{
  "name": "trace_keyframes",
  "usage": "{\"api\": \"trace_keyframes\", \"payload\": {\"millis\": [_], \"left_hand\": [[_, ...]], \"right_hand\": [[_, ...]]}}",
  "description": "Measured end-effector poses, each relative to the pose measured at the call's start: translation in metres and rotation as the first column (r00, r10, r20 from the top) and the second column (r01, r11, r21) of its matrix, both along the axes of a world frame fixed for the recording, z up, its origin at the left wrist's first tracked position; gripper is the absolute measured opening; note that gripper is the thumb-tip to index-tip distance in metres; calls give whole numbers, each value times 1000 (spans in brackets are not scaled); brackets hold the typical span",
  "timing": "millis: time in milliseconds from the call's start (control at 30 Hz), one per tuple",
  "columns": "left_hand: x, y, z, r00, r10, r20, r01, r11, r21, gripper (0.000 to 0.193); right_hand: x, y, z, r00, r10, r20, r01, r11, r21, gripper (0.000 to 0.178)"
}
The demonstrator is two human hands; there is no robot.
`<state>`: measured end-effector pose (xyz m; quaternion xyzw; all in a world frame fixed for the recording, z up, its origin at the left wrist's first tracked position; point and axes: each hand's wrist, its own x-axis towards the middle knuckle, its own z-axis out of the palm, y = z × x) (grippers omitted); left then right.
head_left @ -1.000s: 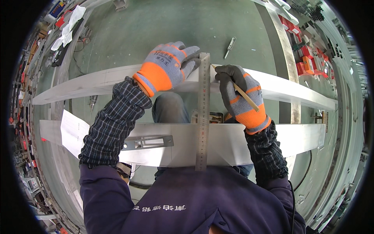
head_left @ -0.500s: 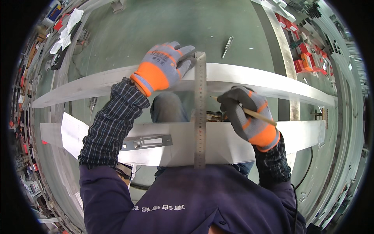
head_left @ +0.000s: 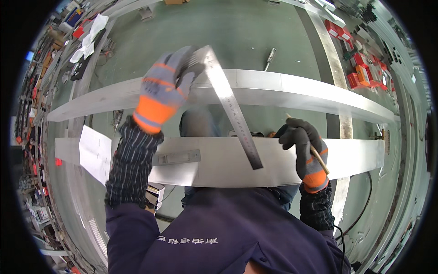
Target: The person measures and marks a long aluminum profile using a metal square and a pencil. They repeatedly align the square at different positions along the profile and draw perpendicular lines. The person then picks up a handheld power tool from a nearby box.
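Note:
My gloved left hand is closed around the stock of a steel try square, over the far metal bar. The square's blade slants down and right, its end over the near metal bar. Motion blurs the hand and the stock. A thin line crosses the far bar's top, right of the blade. My right hand, also gloved, is closed on a pencil at the right part of the near bar. A grey slotted metal plate lies on the near bar, right of my left sleeve.
A white paper sheet rests over the near bar's left part. Beyond the far bar lies a slim tool. Red boxes stand at the far right, and a dark cable curves at the lower right.
The try square has been lifted off the bars and turned from straight to slanted, as my left hand moved left. My right hand has moved slightly right and down with the pencil.

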<state>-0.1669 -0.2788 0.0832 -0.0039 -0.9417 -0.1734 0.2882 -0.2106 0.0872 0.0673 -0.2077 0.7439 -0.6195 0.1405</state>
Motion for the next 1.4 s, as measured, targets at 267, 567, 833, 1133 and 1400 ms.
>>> {"api": "trace_keyframes", "payload": {"millis": [267, 567, 833, 1133, 1400], "left_hand": [[151, 72, -73, 904, 317, 286, -420, 784, 458, 53], [181, 154, -94, 781, 380, 496, -613, 622, 488, 63], [191, 144, -61, 640, 253, 725, -568, 791, 226, 70], [240, 103, -50, 883, 403, 243, -468, 705, 533, 35], [328, 108, -137, 747, 636, 195, -573, 466, 674, 21]], "right_hand": [[11, -10, 1, 945, 248, -213, -203, 956, 214, 22], [24, 6, -65, 847, 475, -236, -338, 826, 451, 46], [33, 6, -67, 750, 498, -435, -202, 799, 566, 45], [25, 31, -70, 742, 428, -516, -123, 844, 523, 50], [22, -28, -50, 736, 188, -651, -6, 962, 272, 29]]}}
